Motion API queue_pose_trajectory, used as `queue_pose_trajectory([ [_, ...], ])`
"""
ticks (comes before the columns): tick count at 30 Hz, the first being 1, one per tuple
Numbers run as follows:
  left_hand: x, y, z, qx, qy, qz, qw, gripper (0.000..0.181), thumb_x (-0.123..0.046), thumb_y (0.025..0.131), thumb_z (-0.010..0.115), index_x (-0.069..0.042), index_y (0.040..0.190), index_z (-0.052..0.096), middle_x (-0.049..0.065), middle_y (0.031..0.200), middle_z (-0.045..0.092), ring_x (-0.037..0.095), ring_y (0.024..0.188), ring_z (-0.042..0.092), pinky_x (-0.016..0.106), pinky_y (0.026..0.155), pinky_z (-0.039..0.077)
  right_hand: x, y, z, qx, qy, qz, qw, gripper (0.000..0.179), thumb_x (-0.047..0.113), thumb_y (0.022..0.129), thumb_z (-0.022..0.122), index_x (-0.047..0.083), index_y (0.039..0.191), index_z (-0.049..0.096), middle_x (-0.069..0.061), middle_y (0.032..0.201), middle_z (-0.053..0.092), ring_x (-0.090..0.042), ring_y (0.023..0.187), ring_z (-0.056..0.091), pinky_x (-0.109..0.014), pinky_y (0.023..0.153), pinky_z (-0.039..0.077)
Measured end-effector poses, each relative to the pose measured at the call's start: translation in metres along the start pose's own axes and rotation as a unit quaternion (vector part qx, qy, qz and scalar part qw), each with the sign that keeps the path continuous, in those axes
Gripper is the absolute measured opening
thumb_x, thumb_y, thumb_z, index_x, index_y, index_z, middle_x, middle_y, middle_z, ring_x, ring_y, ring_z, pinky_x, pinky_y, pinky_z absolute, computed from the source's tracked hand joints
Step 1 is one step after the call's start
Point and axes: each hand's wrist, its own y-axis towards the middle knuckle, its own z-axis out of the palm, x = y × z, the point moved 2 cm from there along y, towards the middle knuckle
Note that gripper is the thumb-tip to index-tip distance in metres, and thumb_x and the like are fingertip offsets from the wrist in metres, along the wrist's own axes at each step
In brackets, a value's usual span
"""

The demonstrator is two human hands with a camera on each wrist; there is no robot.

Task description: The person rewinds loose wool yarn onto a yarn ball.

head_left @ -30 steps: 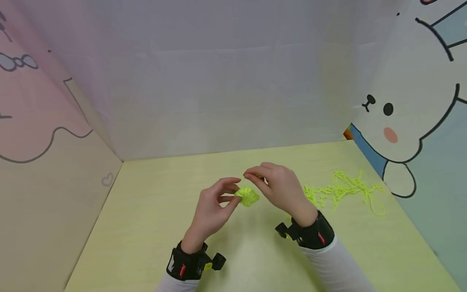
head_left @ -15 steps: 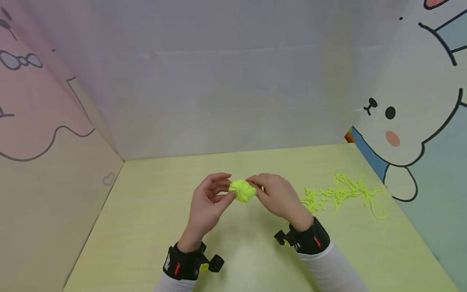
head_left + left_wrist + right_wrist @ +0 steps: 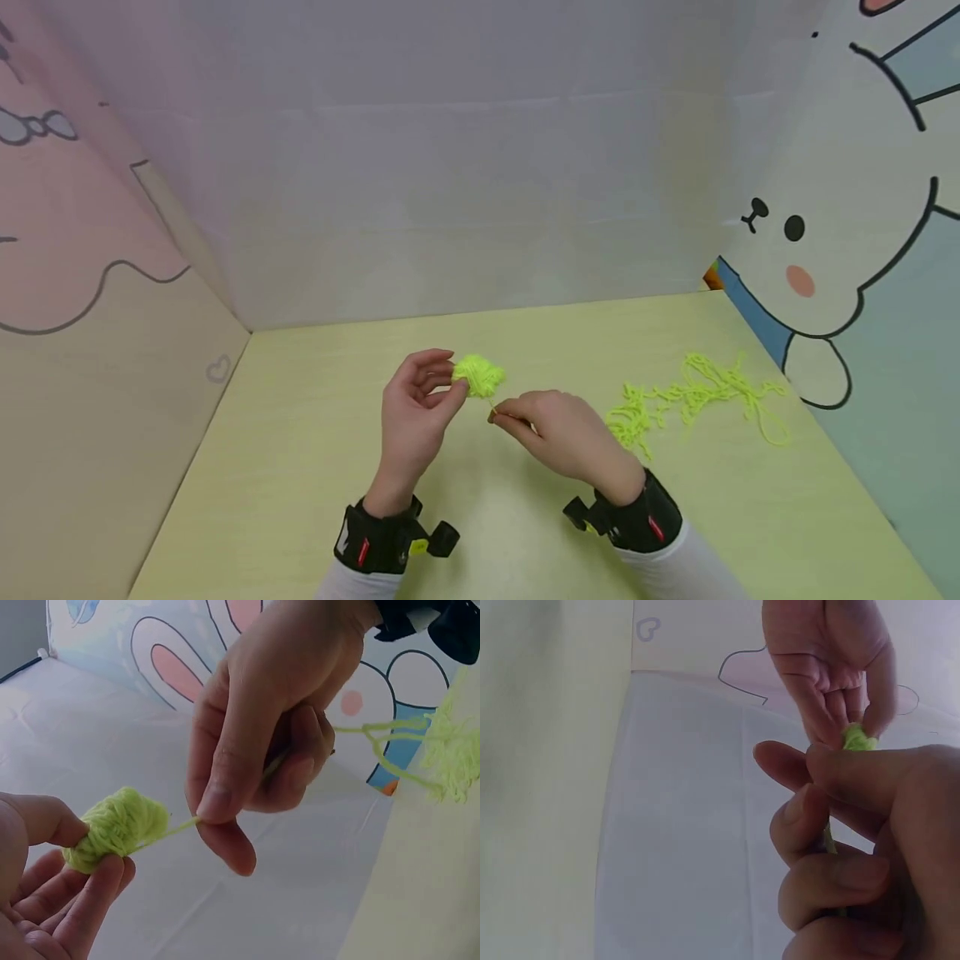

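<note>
The ball [image 3: 480, 376] is being pinched above the table [image 3: 300, 467] by the left hand [image 3: 414, 412]; its strand [image 3: 180, 826] is being gripped taut by the right hand [image 3: 558, 429]. Yarn [image 3: 701, 392] is lying tangled at right; the strand could be jammed by a snag there, or the ball unwound by a weak pinch.

Your left hand [image 3: 414, 421] and right hand [image 3: 564, 435]: bare. You wear long, whitish sleeves, left sleeve [image 3: 360, 585] and right sleeve [image 3: 678, 568], each meeting a broad black band. Left wristband [image 3: 381, 542]: red tag [image 3: 363, 552], whitish marking. Right wristband [image 3: 643, 507]: red tag likewise. On each band's inner side, you carry a small, blocky black camera [image 3: 443, 540]; yellow patch [image 3: 418, 547] beside your left one.
</note>
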Motion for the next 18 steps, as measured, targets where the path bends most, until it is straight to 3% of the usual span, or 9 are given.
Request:
queue_pose_trajectory([
  [11, 0.008, 0.002, -0.003, -0.028, 0.042, 0.012, 0.9987, 0.035, 0.001, 0.084, 0.075, -0.005, 0.117, 0.063, 0.014, 0.098, 0.064, 0.022, 0.088, 0.066, 0.025, 0.071, 0.06, 0.016, -0.013, -0.012, 0.005, -0.011, -0.041, 0.9991, 0.013, 0.029, 0.098, 0.063, 0.023, 0.1, 0.074, 0.016, 0.084, 0.067, 0.002, 0.067, 0.055, -0.024, 0.058, 0.051],
  [14, 0.001, 0.001, 0.0, -0.027, 0.06, 0.006, 0.9978, 0.036, 0.005, 0.084, 0.074, -0.005, 0.116, 0.063, 0.014, 0.098, 0.064, 0.022, 0.087, 0.066, 0.03, 0.073, 0.061, 0.019, -0.016, -0.016, -0.001, -0.008, -0.048, 0.9988, 0.012, 0.028, 0.098, 0.063, 0.022, 0.099, 0.074, 0.016, 0.084, 0.067, 0.002, 0.067, 0.054, -0.024, 0.059, 0.051],
  [18, -0.02, 0.0, 0.006, -0.01, 0.097, 0.011, 0.9952, 0.037, 0.012, 0.082, 0.071, 0.0, 0.116, 0.062, 0.018, 0.095, 0.065, 0.024, 0.086, 0.067, 0.04, 0.074, 0.061, 0.021, -0.019, -0.024, -0.035, -0.009, -0.061, 0.9975, 0.01, 0.026, 0.097, 0.064, 0.023, 0.098, 0.073, 0.018, 0.082, 0.065, 0.003, 0.064, 0.051, -0.022, 0.056, 0.049],
])
